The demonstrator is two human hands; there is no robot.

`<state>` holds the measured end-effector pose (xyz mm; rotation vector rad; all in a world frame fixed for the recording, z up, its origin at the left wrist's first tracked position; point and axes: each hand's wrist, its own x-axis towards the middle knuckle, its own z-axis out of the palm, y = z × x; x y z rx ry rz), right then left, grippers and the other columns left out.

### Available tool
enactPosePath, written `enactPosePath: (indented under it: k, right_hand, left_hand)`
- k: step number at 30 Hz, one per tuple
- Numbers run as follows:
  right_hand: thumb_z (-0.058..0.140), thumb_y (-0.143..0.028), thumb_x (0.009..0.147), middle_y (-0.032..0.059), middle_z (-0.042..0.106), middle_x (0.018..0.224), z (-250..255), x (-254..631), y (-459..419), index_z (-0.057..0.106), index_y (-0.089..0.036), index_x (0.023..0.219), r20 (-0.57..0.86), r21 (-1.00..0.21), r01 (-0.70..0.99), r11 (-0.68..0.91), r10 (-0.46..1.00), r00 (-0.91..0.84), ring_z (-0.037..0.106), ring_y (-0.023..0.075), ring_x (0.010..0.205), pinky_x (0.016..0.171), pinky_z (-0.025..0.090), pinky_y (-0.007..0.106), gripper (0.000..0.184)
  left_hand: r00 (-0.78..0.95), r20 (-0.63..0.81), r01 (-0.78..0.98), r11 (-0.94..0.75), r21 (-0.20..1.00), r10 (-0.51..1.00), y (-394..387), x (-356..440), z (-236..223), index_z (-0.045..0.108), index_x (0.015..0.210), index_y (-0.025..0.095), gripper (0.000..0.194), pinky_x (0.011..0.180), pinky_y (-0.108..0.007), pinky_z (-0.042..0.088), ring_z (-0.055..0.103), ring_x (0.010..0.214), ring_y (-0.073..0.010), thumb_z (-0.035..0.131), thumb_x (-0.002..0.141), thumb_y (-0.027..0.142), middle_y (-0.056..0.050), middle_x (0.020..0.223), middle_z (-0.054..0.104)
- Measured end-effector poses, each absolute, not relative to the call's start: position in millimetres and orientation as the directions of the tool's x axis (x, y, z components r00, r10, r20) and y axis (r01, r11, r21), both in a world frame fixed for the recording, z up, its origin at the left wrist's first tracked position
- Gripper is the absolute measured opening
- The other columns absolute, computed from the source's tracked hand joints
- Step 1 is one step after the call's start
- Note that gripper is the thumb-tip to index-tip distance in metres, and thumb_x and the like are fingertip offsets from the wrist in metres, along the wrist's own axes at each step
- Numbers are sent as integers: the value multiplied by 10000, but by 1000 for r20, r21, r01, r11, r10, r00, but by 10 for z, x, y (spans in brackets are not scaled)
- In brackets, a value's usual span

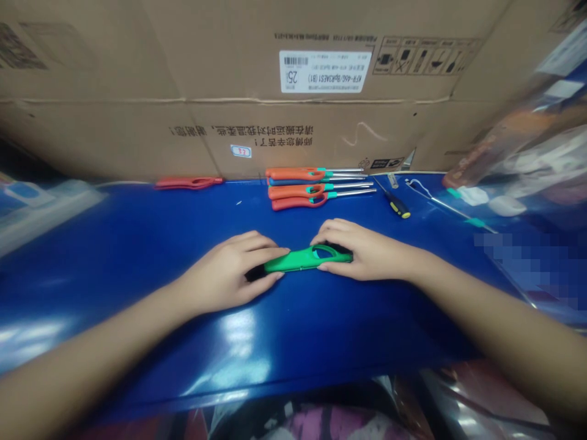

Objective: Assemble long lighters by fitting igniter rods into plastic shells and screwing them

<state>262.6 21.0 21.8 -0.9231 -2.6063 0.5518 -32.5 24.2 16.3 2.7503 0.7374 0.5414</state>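
Observation:
A green lighter casing [293, 261] with an oval trigger opening lies crosswise between my hands, low over the blue table. My left hand [238, 266] grips its left end between thumb and fingers. The other end, beside the opening, is pinched by my right hand [346, 249]. No metal tube shows on this casing. Behind it lies a stack of long-necked lighters [298, 192], orange, red and blue, their metal tubes pointing right. A red casing [188, 183] without a tube rests farther left against the cardboard.
A large cardboard box [137, 140] walls off the back of the blue table [137, 226]. Right of the lighters lies a black and yellow screwdriver [398, 206]. A thin metal tube with a wire [447, 205] and blurred plastic bags [545, 153] are at the right. Clear plastic [41, 201] sits far left.

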Motion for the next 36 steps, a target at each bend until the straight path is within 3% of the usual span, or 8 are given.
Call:
enactPosePath:
  k: [36]
  right_hand:
    - [667, -332, 918, 89, 626, 1120, 313, 2588, 149, 622, -190, 1176, 110, -407, 575, 710, 663, -740, 606, 227, 991, 888, 511, 384, 298]
  left_hand:
    - [786, 263, 435, -802, 409, 560, 211, -324, 163, 663, 1223, 212, 285, 926, -347, 546, 649, 1039, -213, 612, 955, 297, -83, 1145, 689]
